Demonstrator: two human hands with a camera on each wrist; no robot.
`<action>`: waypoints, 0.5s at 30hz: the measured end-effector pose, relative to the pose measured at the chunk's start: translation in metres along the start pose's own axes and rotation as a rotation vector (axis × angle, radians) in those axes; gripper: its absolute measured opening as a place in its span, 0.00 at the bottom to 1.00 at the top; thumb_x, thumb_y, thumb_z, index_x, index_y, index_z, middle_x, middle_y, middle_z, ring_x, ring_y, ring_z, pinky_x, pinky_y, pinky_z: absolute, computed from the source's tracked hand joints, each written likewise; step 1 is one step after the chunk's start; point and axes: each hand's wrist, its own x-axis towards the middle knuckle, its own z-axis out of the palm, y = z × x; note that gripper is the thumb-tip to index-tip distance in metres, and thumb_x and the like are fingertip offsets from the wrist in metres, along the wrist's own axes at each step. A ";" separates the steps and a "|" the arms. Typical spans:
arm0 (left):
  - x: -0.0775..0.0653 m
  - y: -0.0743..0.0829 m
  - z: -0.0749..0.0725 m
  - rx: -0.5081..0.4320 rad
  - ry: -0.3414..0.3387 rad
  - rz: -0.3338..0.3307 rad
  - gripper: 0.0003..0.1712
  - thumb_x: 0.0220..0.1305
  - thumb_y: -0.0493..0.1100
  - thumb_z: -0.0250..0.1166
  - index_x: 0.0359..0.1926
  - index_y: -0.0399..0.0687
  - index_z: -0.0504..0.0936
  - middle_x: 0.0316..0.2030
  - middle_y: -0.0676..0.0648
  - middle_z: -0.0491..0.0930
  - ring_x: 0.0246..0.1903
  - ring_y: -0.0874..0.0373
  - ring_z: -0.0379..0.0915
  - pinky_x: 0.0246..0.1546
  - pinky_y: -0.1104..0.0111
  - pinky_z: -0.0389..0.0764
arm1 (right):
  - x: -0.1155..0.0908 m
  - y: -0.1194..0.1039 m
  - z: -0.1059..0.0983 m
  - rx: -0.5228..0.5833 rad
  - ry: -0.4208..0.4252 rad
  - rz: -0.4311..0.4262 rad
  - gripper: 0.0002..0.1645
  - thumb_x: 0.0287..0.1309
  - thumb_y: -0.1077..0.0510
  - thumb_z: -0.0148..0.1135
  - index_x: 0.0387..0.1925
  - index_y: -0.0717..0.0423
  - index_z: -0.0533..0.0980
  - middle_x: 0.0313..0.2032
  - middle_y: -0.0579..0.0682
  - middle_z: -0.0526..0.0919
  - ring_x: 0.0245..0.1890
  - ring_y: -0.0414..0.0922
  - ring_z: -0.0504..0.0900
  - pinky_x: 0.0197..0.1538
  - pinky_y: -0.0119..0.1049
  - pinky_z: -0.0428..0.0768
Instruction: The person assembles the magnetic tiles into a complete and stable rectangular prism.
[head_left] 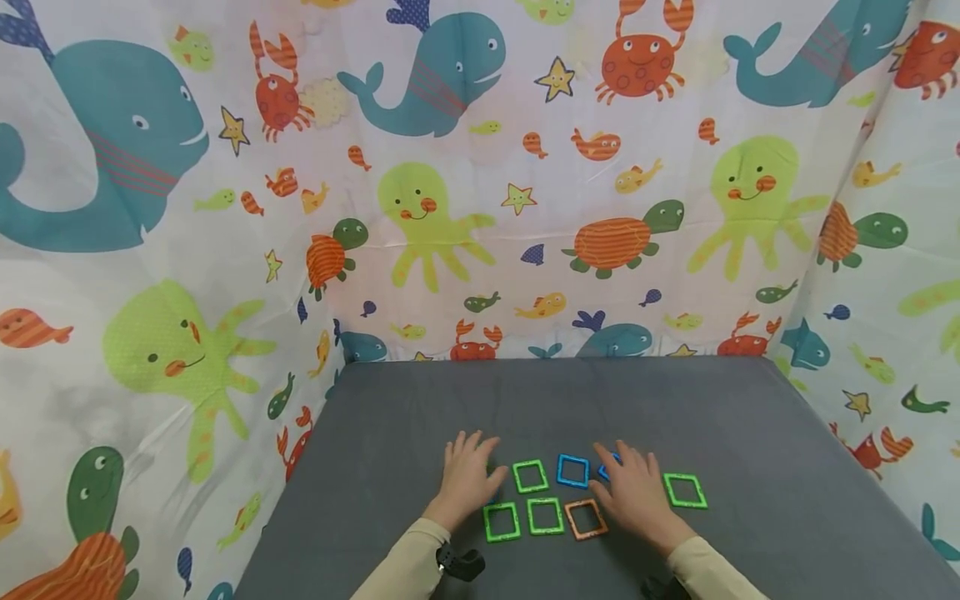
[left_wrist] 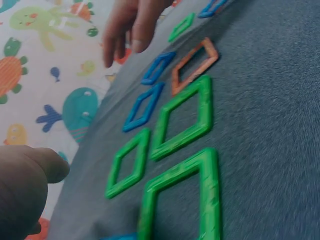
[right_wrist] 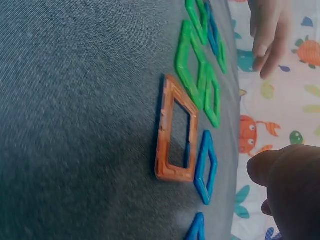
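Square plastic frame tiles lie flat on the grey cloth. My left hand (head_left: 467, 475) hovers at the left end of the group, fingers spread and holding nothing. Nearest to it are a green tile (head_left: 502, 522) and another green tile (head_left: 530, 477). A blue tile (left_wrist: 119, 237) shows only an edge at the bottom of the left wrist view. My right hand (head_left: 637, 493), fingers extended, is over a blue tile (head_left: 604, 472) that it partly hides in the head view. Beside that hand are an orange tile (right_wrist: 163, 135) and a second blue tile (head_left: 573, 471).
A third green tile (head_left: 545, 517) sits between the hands, and one more green tile (head_left: 685, 491) lies right of the right hand. The grey table (head_left: 555, 400) is bordered by a sea-animal curtain (head_left: 525, 283) at the back and both sides.
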 end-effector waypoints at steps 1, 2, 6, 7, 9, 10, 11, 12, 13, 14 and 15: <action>0.001 0.002 0.003 0.006 -0.001 0.011 0.27 0.68 0.48 0.65 0.65 0.45 0.78 0.67 0.32 0.72 0.71 0.27 0.59 0.69 0.31 0.57 | 0.000 -0.001 0.001 0.001 -0.003 -0.004 0.34 0.63 0.48 0.67 0.68 0.56 0.73 0.64 0.72 0.73 0.62 0.72 0.74 0.64 0.77 0.60; 0.001 0.004 0.006 0.010 -0.002 0.022 0.26 0.68 0.47 0.65 0.64 0.45 0.79 0.66 0.33 0.74 0.70 0.27 0.61 0.68 0.31 0.58 | 0.001 -0.003 0.003 0.007 -0.005 -0.007 0.34 0.63 0.49 0.67 0.68 0.56 0.73 0.64 0.72 0.73 0.62 0.72 0.74 0.64 0.77 0.60; 0.005 0.009 0.019 0.043 -0.012 0.067 0.23 0.66 0.45 0.67 0.61 0.45 0.81 0.57 0.39 0.80 0.63 0.36 0.70 0.67 0.34 0.63 | 0.000 -0.007 0.005 0.021 -0.012 -0.005 0.34 0.62 0.50 0.68 0.67 0.56 0.73 0.63 0.72 0.74 0.62 0.71 0.74 0.65 0.77 0.60; 0.006 0.011 0.022 0.049 -0.017 0.076 0.23 0.65 0.45 0.67 0.60 0.45 0.82 0.55 0.40 0.80 0.61 0.38 0.72 0.66 0.35 0.64 | 0.000 -0.008 0.006 0.021 -0.015 -0.004 0.34 0.61 0.50 0.68 0.67 0.56 0.74 0.63 0.72 0.74 0.62 0.71 0.74 0.64 0.77 0.60; 0.008 0.013 0.027 0.071 -0.027 0.088 0.22 0.64 0.46 0.68 0.58 0.47 0.83 0.51 0.42 0.81 0.57 0.42 0.74 0.65 0.38 0.66 | -0.002 -0.009 0.008 0.019 -0.020 -0.001 0.35 0.61 0.49 0.69 0.67 0.56 0.73 0.63 0.72 0.74 0.63 0.71 0.74 0.65 0.76 0.60; 0.009 0.014 0.030 0.080 -0.041 0.086 0.22 0.64 0.47 0.69 0.58 0.47 0.83 0.51 0.43 0.81 0.55 0.43 0.74 0.65 0.40 0.67 | -0.003 -0.010 0.009 0.019 -0.020 -0.001 0.35 0.61 0.49 0.69 0.67 0.55 0.74 0.63 0.72 0.75 0.63 0.71 0.74 0.65 0.76 0.60; 0.010 0.016 0.032 0.091 -0.052 0.085 0.22 0.63 0.48 0.69 0.58 0.48 0.84 0.50 0.43 0.81 0.55 0.43 0.74 0.65 0.41 0.68 | -0.005 -0.009 0.010 0.018 -0.020 0.000 0.35 0.60 0.49 0.69 0.67 0.55 0.74 0.63 0.71 0.75 0.63 0.70 0.74 0.65 0.76 0.61; 0.011 0.017 0.035 0.106 -0.063 0.080 0.23 0.63 0.49 0.69 0.58 0.49 0.84 0.49 0.44 0.81 0.54 0.44 0.74 0.65 0.42 0.68 | -0.006 -0.009 0.012 0.017 -0.019 0.000 0.35 0.60 0.48 0.69 0.67 0.55 0.74 0.63 0.71 0.75 0.63 0.70 0.74 0.65 0.76 0.61; 0.012 0.018 0.037 0.122 -0.076 0.074 0.24 0.63 0.50 0.69 0.58 0.50 0.84 0.49 0.44 0.80 0.53 0.45 0.74 0.65 0.44 0.68 | -0.007 -0.009 0.013 0.016 -0.016 -0.004 0.35 0.60 0.48 0.69 0.66 0.55 0.74 0.63 0.71 0.75 0.63 0.70 0.74 0.65 0.76 0.61; 0.013 0.019 0.038 0.135 -0.088 0.068 0.24 0.62 0.51 0.69 0.58 0.50 0.84 0.49 0.45 0.80 0.52 0.45 0.73 0.64 0.45 0.68 | -0.009 -0.010 0.013 0.020 -0.012 -0.006 0.34 0.60 0.49 0.69 0.66 0.55 0.74 0.62 0.70 0.76 0.63 0.70 0.74 0.65 0.76 0.61; 0.013 0.021 0.040 0.147 -0.101 0.060 0.25 0.62 0.53 0.69 0.58 0.51 0.84 0.49 0.45 0.80 0.52 0.46 0.73 0.64 0.45 0.68 | -0.010 -0.010 0.014 0.019 -0.008 -0.008 0.34 0.60 0.49 0.69 0.66 0.55 0.74 0.62 0.70 0.76 0.63 0.69 0.74 0.65 0.76 0.61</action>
